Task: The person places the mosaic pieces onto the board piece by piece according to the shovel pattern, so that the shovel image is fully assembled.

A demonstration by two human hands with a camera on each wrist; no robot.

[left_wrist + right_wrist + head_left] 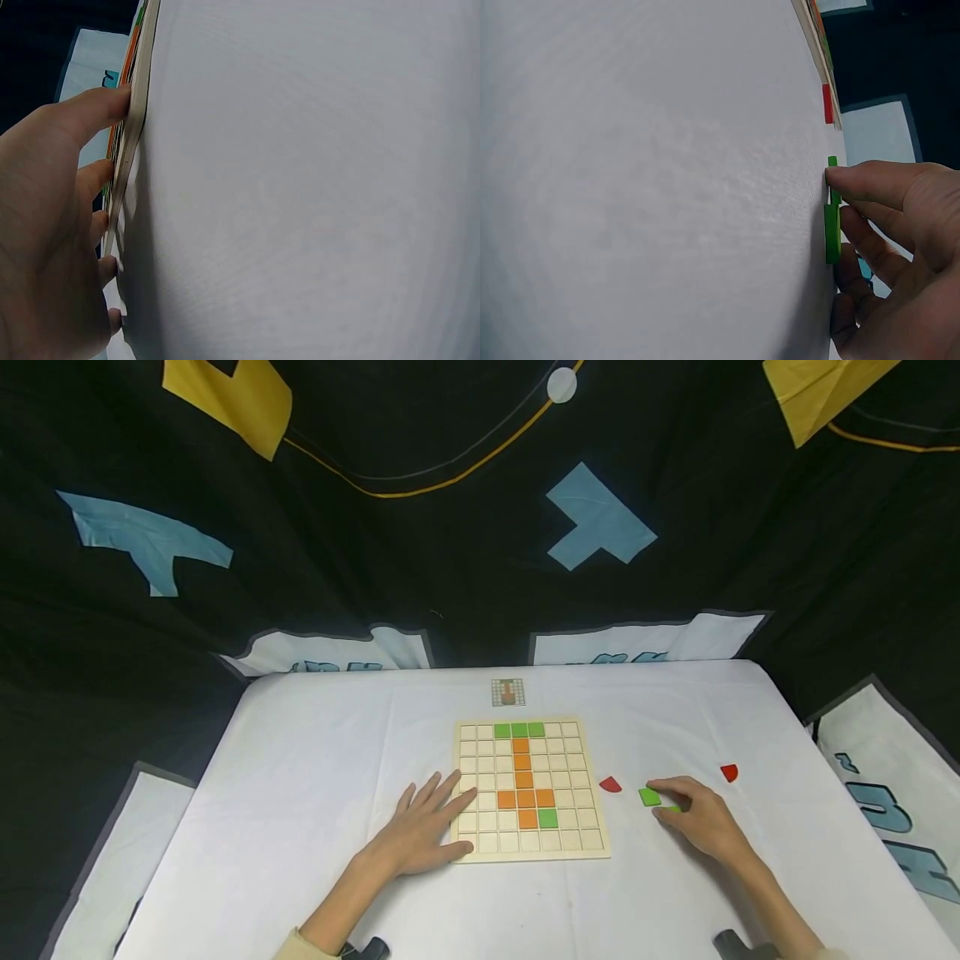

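A square wooden grid board [487,843] lies on the white table, with orange square tiles [522,762] in a column and a small cross. Green square tiles [519,731] fill part of its top row, and another green tile [548,817] sits low beside the orange. My left hand [420,831] rests at the board's left edge, fingers spread over its border. To the right of the board, my right hand [701,818] has thumb and index finger at opposite sides of a loose green square tile [649,797]. A second green piece [832,234] lies under the fingers, partly hidden.
One red piece [611,785] with a curved edge lies between board and right hand; another red piece [729,772] lies beyond that hand. A small pattern card [508,692] lies behind the board. Dark printed cloth [480,577] hangs past the table's far edge.
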